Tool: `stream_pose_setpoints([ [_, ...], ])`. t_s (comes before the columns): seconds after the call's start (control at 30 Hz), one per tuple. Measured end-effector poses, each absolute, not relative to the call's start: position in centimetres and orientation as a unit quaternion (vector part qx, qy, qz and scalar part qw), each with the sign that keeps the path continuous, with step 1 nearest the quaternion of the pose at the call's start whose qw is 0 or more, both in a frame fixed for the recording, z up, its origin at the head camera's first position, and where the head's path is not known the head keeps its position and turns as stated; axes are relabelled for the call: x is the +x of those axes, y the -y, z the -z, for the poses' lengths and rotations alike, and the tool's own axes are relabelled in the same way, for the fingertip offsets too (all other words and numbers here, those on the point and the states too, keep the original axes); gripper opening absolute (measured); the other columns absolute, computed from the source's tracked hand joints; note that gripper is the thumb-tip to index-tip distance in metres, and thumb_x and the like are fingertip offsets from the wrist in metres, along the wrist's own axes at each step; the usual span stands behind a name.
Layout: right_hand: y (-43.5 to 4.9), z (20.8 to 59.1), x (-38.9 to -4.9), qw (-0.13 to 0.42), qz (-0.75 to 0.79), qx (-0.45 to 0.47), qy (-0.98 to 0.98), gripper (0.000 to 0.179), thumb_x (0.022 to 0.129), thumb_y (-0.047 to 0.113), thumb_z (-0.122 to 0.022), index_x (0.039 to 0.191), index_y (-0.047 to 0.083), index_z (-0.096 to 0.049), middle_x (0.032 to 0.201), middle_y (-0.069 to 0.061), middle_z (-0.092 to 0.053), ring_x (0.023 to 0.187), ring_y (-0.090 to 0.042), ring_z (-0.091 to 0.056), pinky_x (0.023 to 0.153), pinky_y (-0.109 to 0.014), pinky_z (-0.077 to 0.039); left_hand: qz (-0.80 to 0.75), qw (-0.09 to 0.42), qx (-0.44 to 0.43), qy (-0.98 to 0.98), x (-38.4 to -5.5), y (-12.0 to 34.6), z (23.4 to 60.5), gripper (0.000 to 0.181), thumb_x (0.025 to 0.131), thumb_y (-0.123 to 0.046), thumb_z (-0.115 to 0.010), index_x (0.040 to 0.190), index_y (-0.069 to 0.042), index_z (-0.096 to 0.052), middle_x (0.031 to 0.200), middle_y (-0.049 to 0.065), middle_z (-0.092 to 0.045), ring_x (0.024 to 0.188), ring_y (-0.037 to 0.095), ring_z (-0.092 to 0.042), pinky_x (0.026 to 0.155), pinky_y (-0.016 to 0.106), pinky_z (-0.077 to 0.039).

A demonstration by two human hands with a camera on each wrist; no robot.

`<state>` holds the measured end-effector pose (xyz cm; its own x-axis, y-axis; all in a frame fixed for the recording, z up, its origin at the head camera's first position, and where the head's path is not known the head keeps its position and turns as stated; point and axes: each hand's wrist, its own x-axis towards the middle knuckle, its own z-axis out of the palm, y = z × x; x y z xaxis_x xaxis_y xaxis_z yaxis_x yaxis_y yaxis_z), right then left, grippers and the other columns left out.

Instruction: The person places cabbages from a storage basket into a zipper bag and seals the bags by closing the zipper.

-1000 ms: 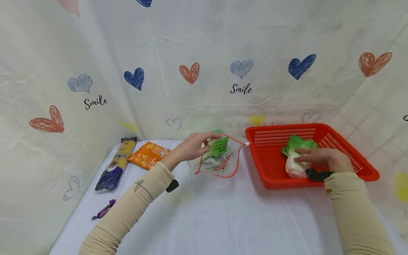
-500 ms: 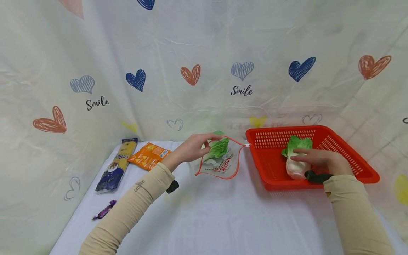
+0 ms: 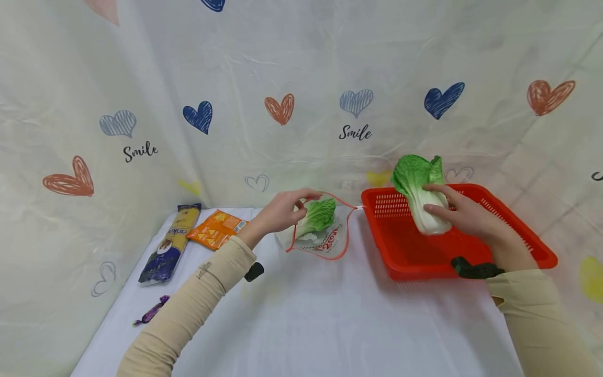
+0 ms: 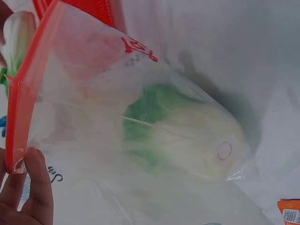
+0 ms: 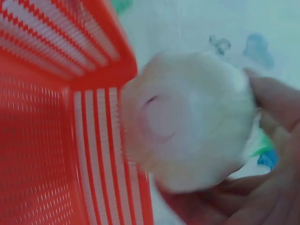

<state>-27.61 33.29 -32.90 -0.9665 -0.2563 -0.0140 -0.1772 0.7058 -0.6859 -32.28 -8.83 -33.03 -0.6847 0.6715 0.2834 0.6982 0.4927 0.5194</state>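
In the head view my left hand [image 3: 285, 210] pinches the red-edged mouth of a clear zip bag [image 3: 335, 241]. The left wrist view shows the thumb and fingertips at the red rim [image 4: 22, 117]. One Chinese cabbage [image 3: 319, 215], green-leaved with a pale base, lies inside that bag. My right hand [image 3: 471, 215] grips another Chinese cabbage [image 3: 416, 191] by its white stem, leaves up and tilted left, above the red basket [image 3: 400, 272]. Its round base [image 5: 164, 117] faces the right wrist camera, slightly blurred, with thumb and fingers around the sides.
On the left of the white-covered table [image 3: 301, 324] lie a blue-and-yellow packet [image 3: 171, 246], an orange packet [image 3: 216, 229] and a purple wrapped candy [image 3: 152, 310]. A heart-printed sheet [image 3: 311, 63] rises behind the table. The basket's left wall stands close to the bag's zip end.
My right hand has lifted the Chinese cabbage from the basket's floor, up and slightly left. My left hand keeps hold of the bag's rim and has shifted only slightly.
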Motion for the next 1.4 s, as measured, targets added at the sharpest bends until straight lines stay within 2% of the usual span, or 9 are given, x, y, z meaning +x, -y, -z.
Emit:
stream_pose_setpoints([
  [0.1, -31.7, 32.6, -27.0, 0.008, 0.404, -0.130, -0.905, 0.064, 0.101, 0.029, -0.055, 0.154, 0.013, -0.023, 0.147, -0.027, -0.030, 0.123, -0.049, -0.039, 0.082, -0.041, -0.054, 0.339, 0.007, -0.373, 0.864, -32.6, 8.9, 33.0, 0.050, 0.092, 0.005, -0.045, 0.137, -0.016, -0.056, 0.130, 0.002, -0.062, 0.089, 0.016, -0.062, 0.060, 0.025, -0.055],
  [0.2, -29.9, 32.4, -26.6, -0.036, 0.440, -0.145, -0.885, 0.061, 0.100, 0.022, -0.057, 0.153, 0.015, -0.028, 0.141, -0.018, -0.036, 0.115, -0.037, -0.049, 0.074, -0.024, -0.054, 0.362, 0.001, -0.352, 0.863, -32.9, 9.1, 32.9, 0.050, 0.092, 0.003, -0.046, 0.136, -0.018, -0.057, 0.128, 0.000, -0.062, 0.089, 0.016, -0.063, 0.059, 0.028, -0.056],
  [0.4, -26.5, 32.5, -26.2, -0.085, 0.486, -0.186, -0.850, 0.059, 0.096, 0.012, -0.062, 0.148, 0.019, -0.036, 0.129, -0.009, -0.045, 0.102, -0.016, -0.060, 0.075, -0.022, -0.055, 0.384, -0.003, -0.335, 0.860, -33.4, 9.3, 32.8, 0.050, 0.092, 0.002, -0.048, 0.136, -0.019, -0.057, 0.129, 0.001, -0.062, 0.090, 0.018, -0.063, 0.058, 0.031, -0.056],
  [0.63, -23.0, 32.8, -26.2, -0.125, 0.499, -0.218, -0.829, 0.062, 0.094, 0.010, -0.065, 0.149, 0.017, -0.036, 0.135, -0.012, -0.045, 0.109, -0.031, -0.054, 0.077, -0.018, -0.053, 0.401, -0.010, -0.327, 0.856, -33.5, 9.4, 32.5, 0.049, 0.093, 0.002, -0.048, 0.137, -0.018, -0.057, 0.130, 0.003, -0.061, 0.093, 0.024, -0.064, 0.059, 0.036, -0.056],
  [0.77, -20.6, 33.3, -26.4, -0.156, 0.493, -0.261, -0.815, 0.065, 0.092, 0.005, -0.066, 0.149, 0.013, -0.036, 0.140, -0.016, -0.043, 0.111, -0.032, -0.053, 0.080, -0.015, -0.051, 0.415, -0.012, -0.318, 0.852, -33.7, 9.4, 32.5, 0.048, 0.093, 0.001, -0.049, 0.137, -0.018, -0.056, 0.129, 0.001, -0.061, 0.094, 0.025, -0.065, 0.057, 0.033, -0.055],
  [0.9, -18.1, 34.0, -26.8, -0.183, 0.505, -0.340, -0.772, 0.068, 0.085, -0.011, -0.067, 0.143, 0.002, -0.033, 0.135, -0.018, -0.044, 0.112, -0.022, -0.053, 0.092, -0.019, -0.047, 0.438, -0.024, -0.309, 0.844, -33.8, 9.4, 32.6, 0.048, 0.094, -0.001, -0.051, 0.138, -0.020, -0.055, 0.130, 0.002, -0.061, 0.096, 0.028, -0.064, 0.058, 0.035, -0.056],
  [1.0, -16.4, 34.5, -27.4, -0.176, 0.521, -0.376, -0.746, 0.068, 0.081, -0.016, -0.068, 0.137, -0.003, -0.032, 0.133, -0.018, -0.043, 0.117, -0.020, -0.050, 0.100, -0.027, -0.045, 0.454, -0.033, -0.295, 0.840, -33.9, 9.3, 32.7, 0.047, 0.094, -0.003, -0.053, 0.139, -0.018, -0.054, 0.133, 0.003, -0.058, 0.099, 0.028, -0.064, 0.063, 0.038, -0.056],
  [1.2, -14.2, 35.0, -27.9, -0.151, 0.531, -0.373, -0.746, 0.066, 0.084, -0.010, -0.069, 0.137, 0.002, -0.033, 0.133, -0.015, -0.044, 0.119, -0.026, -0.049, 0.100, -0.044, -0.046, 0.484, -0.047, -0.280, 0.828, -34.2, 9.4, 32.9, 0.035, 0.096, -0.006, -0.054, 0.130, -0.015, -0.056, 0.134, 0.005, -0.056, 0.108, 0.022, -0.063, 0.073, 0.045, -0.056],
  [1.4, -13.5, 35.5, -28.4, -0.138, 0.525, -0.366, -0.755, 0.063, 0.086, -0.002, -0.070, 0.138, 0.006, -0.035, 0.136, -0.014, -0.045, 0.124, -0.029, -0.048, 0.101, -0.048, -0.044, 0.519, -0.059, -0.272, 0.808, -34.6, 10.0, 33.0, 0.040, 0.096, -0.003, -0.054, 0.133, -0.016, -0.055, 0.134, 0.005, -0.056, 0.094, 0.022, -0.066, 0.067, 0.039, -0.056],
])
